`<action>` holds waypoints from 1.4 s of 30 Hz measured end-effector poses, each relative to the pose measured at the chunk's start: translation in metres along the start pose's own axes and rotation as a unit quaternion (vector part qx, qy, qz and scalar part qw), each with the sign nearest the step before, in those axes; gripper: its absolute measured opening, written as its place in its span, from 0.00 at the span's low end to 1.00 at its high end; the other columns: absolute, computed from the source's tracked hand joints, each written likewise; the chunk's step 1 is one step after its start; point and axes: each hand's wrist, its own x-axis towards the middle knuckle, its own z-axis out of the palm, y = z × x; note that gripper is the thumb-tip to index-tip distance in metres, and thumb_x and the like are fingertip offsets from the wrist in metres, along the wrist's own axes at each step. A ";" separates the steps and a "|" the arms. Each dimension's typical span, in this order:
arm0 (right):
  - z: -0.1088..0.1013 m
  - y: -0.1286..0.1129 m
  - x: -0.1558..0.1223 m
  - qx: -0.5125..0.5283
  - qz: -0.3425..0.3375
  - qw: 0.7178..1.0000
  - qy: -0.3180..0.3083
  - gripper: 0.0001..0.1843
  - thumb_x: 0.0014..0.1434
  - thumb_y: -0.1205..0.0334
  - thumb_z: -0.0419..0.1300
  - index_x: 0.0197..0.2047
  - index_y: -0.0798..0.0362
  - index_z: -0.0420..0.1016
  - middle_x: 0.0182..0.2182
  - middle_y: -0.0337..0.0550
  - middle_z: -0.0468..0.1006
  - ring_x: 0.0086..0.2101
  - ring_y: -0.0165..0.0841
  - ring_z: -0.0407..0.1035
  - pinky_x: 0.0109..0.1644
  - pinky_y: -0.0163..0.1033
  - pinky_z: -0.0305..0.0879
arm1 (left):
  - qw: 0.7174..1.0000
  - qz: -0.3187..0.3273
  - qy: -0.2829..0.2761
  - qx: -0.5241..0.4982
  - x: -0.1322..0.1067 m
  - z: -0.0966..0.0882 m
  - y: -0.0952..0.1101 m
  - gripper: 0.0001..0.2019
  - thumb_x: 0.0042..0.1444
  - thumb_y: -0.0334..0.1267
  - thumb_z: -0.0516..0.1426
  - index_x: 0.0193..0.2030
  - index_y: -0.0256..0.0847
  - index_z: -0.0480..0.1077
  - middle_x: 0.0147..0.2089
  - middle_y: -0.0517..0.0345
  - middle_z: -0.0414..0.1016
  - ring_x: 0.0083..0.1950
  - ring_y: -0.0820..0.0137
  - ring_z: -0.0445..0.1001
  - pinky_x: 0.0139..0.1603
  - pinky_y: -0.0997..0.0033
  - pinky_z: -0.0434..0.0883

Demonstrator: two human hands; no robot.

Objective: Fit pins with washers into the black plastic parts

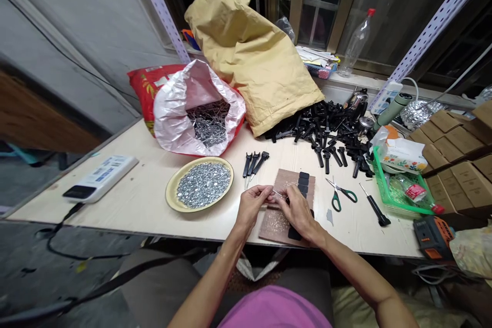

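Observation:
My left hand [251,206] and my right hand [300,211] meet fingertip to fingertip, both closed in a pinch. A thin metal rod [277,193] shows between the fingertips; its ends are hidden. Beneath the hands lies a brown board [274,223] with a row of black pads [303,183] along it, partly covered by my right hand. To the left are black-handled pieces with metal shafts [252,165] and a yellow dish [170,196] full of small shiny metal pieces [203,183]. Green-handled scissors [336,201] and another black-handled piece [378,211] lie to the right.
Behind the dish stands an open sack [169,118] of metal rods [209,125]. A large paper bag [253,56] leans beside a heap of black plastic parts [326,123]. A green basket [384,189], cardboard boxes [457,184] and a white device [102,179] flank the table.

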 end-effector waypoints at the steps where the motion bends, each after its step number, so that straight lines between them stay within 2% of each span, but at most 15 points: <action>1: 0.001 0.000 -0.001 -0.016 -0.008 1.000 0.009 0.09 0.65 0.63 0.48 0.37 0.53 0.68 0.33 0.44 0.73 0.34 0.33 0.70 0.36 0.35 0.65 | 1.000 -0.001 -0.001 0.001 0.001 0.000 0.000 0.18 0.33 0.49 0.68 0.25 0.35 0.74 0.23 0.60 0.75 0.23 0.75 0.70 0.29 0.73 0.71; 5: 0.004 0.003 -0.001 -0.055 0.011 0.998 0.000 0.13 0.66 0.63 0.46 0.35 0.53 0.69 0.31 0.44 0.73 0.31 0.33 0.68 0.32 0.36 0.62 | 1.000 -0.003 -0.009 0.005 0.001 0.000 0.001 0.18 0.34 0.49 0.68 0.26 0.35 0.74 0.23 0.60 0.75 0.23 0.76 0.69 0.28 0.74 0.70; 9: 0.003 0.003 0.003 0.046 0.046 0.997 -0.041 0.11 0.65 0.62 0.48 0.35 0.52 0.71 0.29 0.40 0.71 0.30 0.31 0.67 0.34 0.35 0.63 | 1.000 0.001 -0.004 0.003 0.002 -0.001 0.004 0.18 0.34 0.49 0.68 0.25 0.35 0.74 0.22 0.61 0.74 0.23 0.76 0.69 0.29 0.74 0.69; 12: 0.002 0.003 0.005 0.098 0.028 0.995 -0.022 0.07 0.63 0.63 0.53 0.41 0.52 0.71 0.33 0.42 0.71 0.35 0.33 0.67 0.40 0.37 0.65 | 1.000 0.001 0.003 0.006 0.003 -0.002 0.005 0.18 0.34 0.49 0.68 0.26 0.35 0.74 0.22 0.61 0.74 0.23 0.76 0.69 0.29 0.74 0.69; 15: 0.002 0.003 0.004 0.116 0.029 0.993 -0.002 0.09 0.63 0.64 0.51 0.37 0.52 0.71 0.32 0.42 0.71 0.35 0.33 0.67 0.39 0.38 0.65 | 1.000 -0.003 -0.007 0.007 0.004 -0.002 0.005 0.18 0.34 0.49 0.67 0.26 0.35 0.74 0.23 0.61 0.74 0.22 0.76 0.69 0.29 0.73 0.70; 20: -0.003 0.004 0.008 0.191 0.131 0.970 -0.073 0.13 0.63 0.62 0.50 0.29 0.53 0.71 0.21 0.36 0.69 0.25 0.30 0.66 0.30 0.34 0.62 | 1.000 -0.018 -0.019 0.000 0.002 0.001 0.005 0.19 0.33 0.50 0.68 0.24 0.35 0.74 0.22 0.61 0.74 0.22 0.76 0.68 0.28 0.74 0.69; 25: -0.014 0.006 0.007 0.157 0.119 0.980 -0.019 0.08 0.60 0.64 0.54 0.34 0.51 0.74 0.32 0.40 0.77 0.35 0.33 0.70 0.40 0.36 0.63 | 0.995 -0.068 -0.032 -0.061 -0.003 0.006 0.006 0.23 0.31 0.53 0.68 0.28 0.34 0.75 0.23 0.60 0.75 0.23 0.77 0.68 0.28 0.74 0.70; 29: -0.021 0.007 -0.001 0.128 0.130 0.983 -0.023 0.09 0.61 0.62 0.52 0.32 0.51 0.72 0.29 0.39 0.74 0.31 0.32 0.69 0.36 0.35 0.62 | 0.993 -0.086 -0.051 -0.066 -0.003 0.012 0.005 0.22 0.29 0.51 0.69 0.27 0.34 0.75 0.23 0.59 0.75 0.23 0.77 0.68 0.28 0.75 0.70; 36: -0.025 0.006 -0.008 0.120 0.108 0.987 0.008 0.10 0.61 0.60 0.52 0.31 0.52 0.69 0.29 0.40 0.72 0.32 0.32 0.67 0.36 0.35 0.62 | 0.997 -0.053 -0.059 -0.004 -0.007 0.019 0.007 0.21 0.30 0.52 0.68 0.25 0.35 0.74 0.23 0.61 0.75 0.22 0.77 0.68 0.29 0.74 0.70; 38: -0.025 0.007 -0.007 0.162 0.144 0.976 -0.025 0.13 0.62 0.58 0.50 0.28 0.52 0.68 0.25 0.38 0.70 0.27 0.30 0.66 0.33 0.34 0.61 | 0.997 -0.040 -0.057 0.015 -0.009 0.022 0.008 0.21 0.31 0.52 0.68 0.26 0.36 0.74 0.23 0.61 0.74 0.23 0.76 0.68 0.30 0.73 0.71; 40: -0.024 0.008 -0.006 0.222 0.193 0.953 -0.068 0.17 0.64 0.56 0.48 0.26 0.53 0.66 0.21 0.35 0.67 0.22 0.28 0.63 0.28 0.33 0.61 | 0.998 -0.028 -0.051 0.025 -0.010 0.025 0.008 0.21 0.33 0.52 0.67 0.26 0.36 0.74 0.24 0.61 0.74 0.24 0.76 0.69 0.30 0.73 0.71; 42: -0.024 0.010 -0.006 0.240 0.197 0.948 -0.069 0.16 0.62 0.54 0.51 0.28 0.53 0.68 0.22 0.36 0.68 0.24 0.28 0.63 0.28 0.33 0.62 | 0.998 -0.018 -0.044 0.026 -0.011 0.027 0.008 0.20 0.33 0.53 0.67 0.26 0.36 0.74 0.23 0.61 0.73 0.24 0.75 0.69 0.31 0.72 0.71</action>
